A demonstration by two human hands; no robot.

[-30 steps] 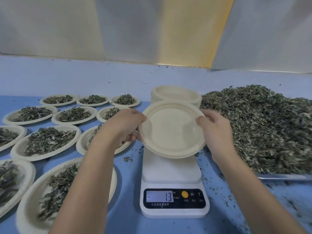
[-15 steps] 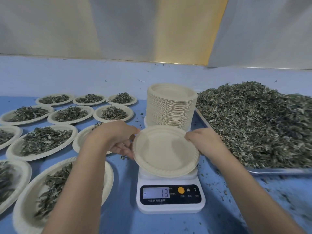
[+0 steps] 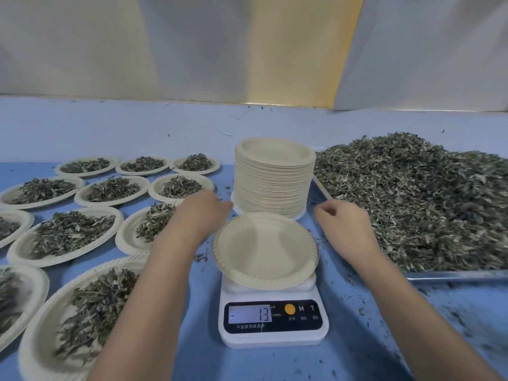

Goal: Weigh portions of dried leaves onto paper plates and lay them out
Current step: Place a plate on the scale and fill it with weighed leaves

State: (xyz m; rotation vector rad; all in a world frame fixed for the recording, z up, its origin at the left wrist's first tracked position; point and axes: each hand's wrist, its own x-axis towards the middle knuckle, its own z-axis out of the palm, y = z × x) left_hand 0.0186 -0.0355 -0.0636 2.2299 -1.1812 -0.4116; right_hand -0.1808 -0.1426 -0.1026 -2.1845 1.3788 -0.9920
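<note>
An empty paper plate [image 3: 265, 250] lies on the white digital scale [image 3: 272, 323], whose display reads 13. My left hand [image 3: 200, 213] hovers just left of the plate's far rim, fingers loosely curled, holding nothing. Off the plate's right rim, my right hand [image 3: 341, 218] is also free and loosely curled, near the edge of the metal tray [image 3: 453, 274] that carries a big heap of dried leaves [image 3: 412, 199]. A tall stack of empty paper plates [image 3: 273, 177] stands right behind the scale.
Several paper plates with leaf portions [image 3: 68, 232] lie in rows on the blue table [image 3: 453, 325] to the left. Leaf crumbs are scattered around the scale and tray. A pale wall rises behind the table.
Both hands lowered the empty plate onto the scale and let go of it. They now sit apart from its rim on either side.
</note>
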